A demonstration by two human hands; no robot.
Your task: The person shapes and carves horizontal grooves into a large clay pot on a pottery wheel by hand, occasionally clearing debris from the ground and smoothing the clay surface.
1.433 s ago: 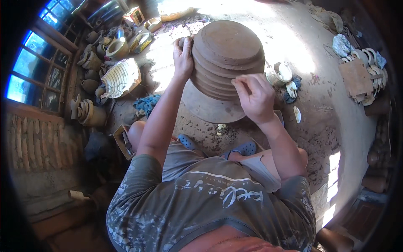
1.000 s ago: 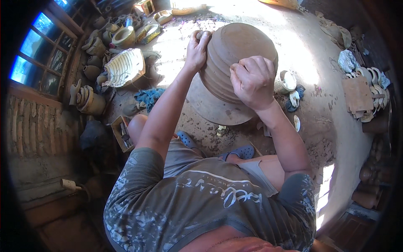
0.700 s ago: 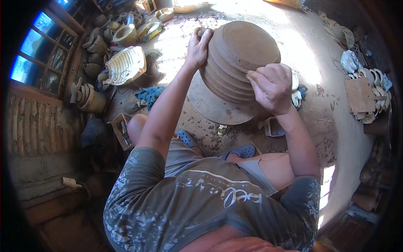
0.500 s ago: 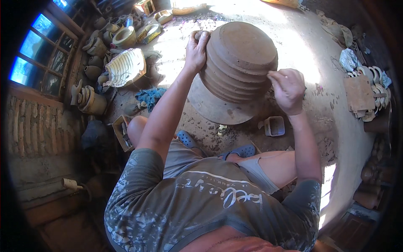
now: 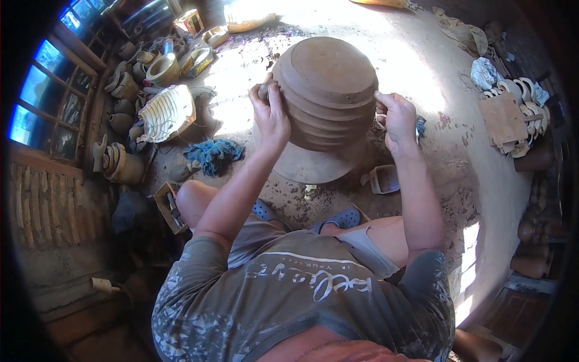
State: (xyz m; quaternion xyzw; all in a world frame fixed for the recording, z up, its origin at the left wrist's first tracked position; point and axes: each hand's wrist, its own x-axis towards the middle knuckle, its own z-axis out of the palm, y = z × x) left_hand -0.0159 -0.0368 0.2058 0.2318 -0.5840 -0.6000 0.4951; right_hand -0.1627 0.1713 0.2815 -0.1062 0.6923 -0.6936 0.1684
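A large brown clay pot (image 5: 329, 99) with ridged sides and a flat, round top stands on a wide round disc (image 5: 310, 166) in front of me. My left hand (image 5: 272, 117) is at the pot's left side, its fingers closed round a small rounded lump of clay (image 5: 263, 91). On the opposite side, my right hand (image 5: 399, 119) has thumb and fingers pinched together against the pot's right edge. Whatever sits in that pinch is too small to make out.
A small plastic tub (image 5: 384, 180) lies on the floor right of the disc. Left are a blue cloth (image 5: 214, 157), a white ribbed mould-like piece (image 5: 169, 113), and a box of tools (image 5: 170, 208). Several pots crowd the window wall. Cardboard (image 5: 503, 120) leans at right.
The view has shifted, so the pot appears farther left. My left hand has come down nearer to me along the pot's side; my right fingers are a little higher on its right edge.
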